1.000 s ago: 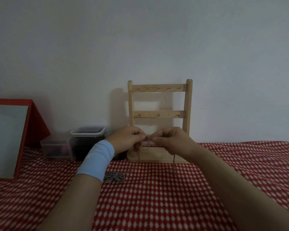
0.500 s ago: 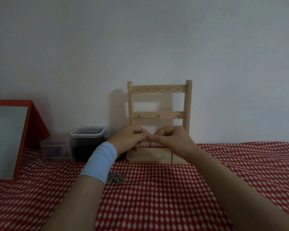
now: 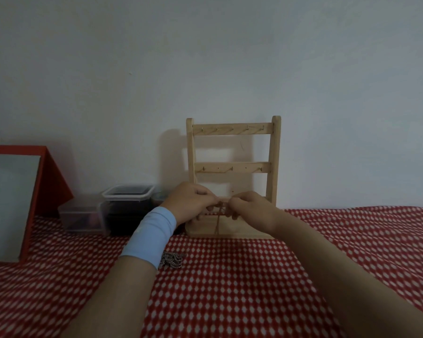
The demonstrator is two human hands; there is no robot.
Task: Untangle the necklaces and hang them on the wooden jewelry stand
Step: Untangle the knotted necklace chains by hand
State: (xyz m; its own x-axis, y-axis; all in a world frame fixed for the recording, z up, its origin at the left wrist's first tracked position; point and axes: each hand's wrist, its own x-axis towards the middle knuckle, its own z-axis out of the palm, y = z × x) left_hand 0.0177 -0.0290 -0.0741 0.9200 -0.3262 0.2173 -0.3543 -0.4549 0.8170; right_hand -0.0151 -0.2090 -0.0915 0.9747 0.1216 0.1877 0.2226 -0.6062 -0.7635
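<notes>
Head view shows left hand and right hand pinching a thin brown chain necklace close together, likely to tease out a knot, at six o'clock of the pale wooden jewelry stand.

Both forearms reach forward and the hands meet, knuckles up. The left hand, with a light blue band round its wrist, and the right hand each pinch a thin chain, fingers curled.

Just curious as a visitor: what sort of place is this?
Likely a home, maybe a bedroom corner: a red checked cloth covers the surface by a plain wall, with a wooden jewelry stand, plastic storage boxes and what looks like a red-framed mirror.
</notes>
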